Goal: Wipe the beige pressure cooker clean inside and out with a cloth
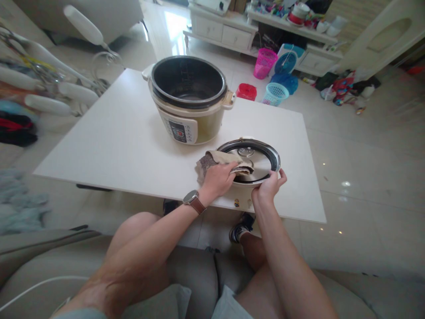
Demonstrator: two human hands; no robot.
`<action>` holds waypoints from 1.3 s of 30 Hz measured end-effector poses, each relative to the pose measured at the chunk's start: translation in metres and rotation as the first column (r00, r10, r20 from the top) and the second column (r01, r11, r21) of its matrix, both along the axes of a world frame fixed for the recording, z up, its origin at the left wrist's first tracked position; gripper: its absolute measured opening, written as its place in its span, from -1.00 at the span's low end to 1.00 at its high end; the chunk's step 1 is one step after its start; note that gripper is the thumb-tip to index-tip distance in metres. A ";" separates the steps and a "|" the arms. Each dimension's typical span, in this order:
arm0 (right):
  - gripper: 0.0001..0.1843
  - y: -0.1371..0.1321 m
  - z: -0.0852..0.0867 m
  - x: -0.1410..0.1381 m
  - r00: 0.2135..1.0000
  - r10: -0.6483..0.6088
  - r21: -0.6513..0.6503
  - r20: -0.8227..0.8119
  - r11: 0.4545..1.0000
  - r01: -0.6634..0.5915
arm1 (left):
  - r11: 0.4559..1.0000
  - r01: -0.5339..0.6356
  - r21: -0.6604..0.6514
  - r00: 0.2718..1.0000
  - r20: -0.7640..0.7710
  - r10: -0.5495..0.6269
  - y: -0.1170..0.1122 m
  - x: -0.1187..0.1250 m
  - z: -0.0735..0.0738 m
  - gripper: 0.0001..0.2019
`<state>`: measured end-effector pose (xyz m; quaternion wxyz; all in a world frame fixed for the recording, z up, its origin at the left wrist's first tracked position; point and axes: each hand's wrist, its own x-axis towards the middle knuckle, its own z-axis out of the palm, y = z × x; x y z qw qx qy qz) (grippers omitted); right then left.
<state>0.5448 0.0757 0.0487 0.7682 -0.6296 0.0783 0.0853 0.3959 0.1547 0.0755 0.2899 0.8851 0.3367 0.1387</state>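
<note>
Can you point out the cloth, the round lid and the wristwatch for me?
Cloth [220, 157], head view: its tan upper face.
Round lid [261, 162], head view: bare metal right of the cloth.
Wristwatch [191, 196], head view: its dial.

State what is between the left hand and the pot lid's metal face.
A beige and brown cloth lies between the left hand and the lid; the head view shows it.

A home, most likely a living room; a padded sofa [33, 257] along the near edge; a white cabinet [209, 29] with drawers beyond; bright plastic baskets [264, 64] on glossy floor tiles [361, 168]; a household cooker [209, 128] on the table [99, 133].
</note>
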 end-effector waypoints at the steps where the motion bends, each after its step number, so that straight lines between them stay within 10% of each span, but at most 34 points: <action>1: -0.47 -0.002 -0.001 0.005 1.000 0.012 -0.002 -0.014 1.000 -0.012 | 1.000 0.021 0.012 0.999 -0.024 -0.021 0.001 0.000 0.000 -0.63; 7: -0.60 -0.009 0.003 0.048 0.954 0.280 0.013 -0.106 0.960 -0.280 | 0.999 0.036 0.030 0.997 -0.071 -0.034 0.002 -0.003 -0.001 -0.64; 16: -0.53 0.003 0.016 0.029 0.969 0.195 0.038 -0.152 0.981 -0.191 | 0.990 -0.131 -0.058 0.991 0.031 0.133 0.008 -0.002 -0.009 -0.64; 23: -0.47 -0.001 0.007 0.012 0.990 0.121 -0.003 -0.073 0.993 -0.122 | 0.874 -0.386 -0.294 0.713 0.506 0.485 0.028 -0.003 -0.012 -0.72; 29: -0.42 0.001 0.007 0.000 0.994 0.023 -0.010 -0.102 1.000 -0.025 | 0.978 -0.208 -0.031 0.973 0.092 0.210 0.007 -0.001 -0.007 -0.66; 33: -0.39 0.003 0.010 -0.004 0.996 0.069 0.019 -0.064 0.997 -0.068 | 0.999 0.024 0.041 0.993 -0.119 -0.019 -0.007 0.000 -0.006 -0.61; 39: -0.37 0.003 0.008 -0.004 0.995 0.096 0.017 -0.038 0.995 -0.095 | 0.965 -0.080 -0.249 0.970 0.202 0.133 -0.004 0.002 -0.012 -0.62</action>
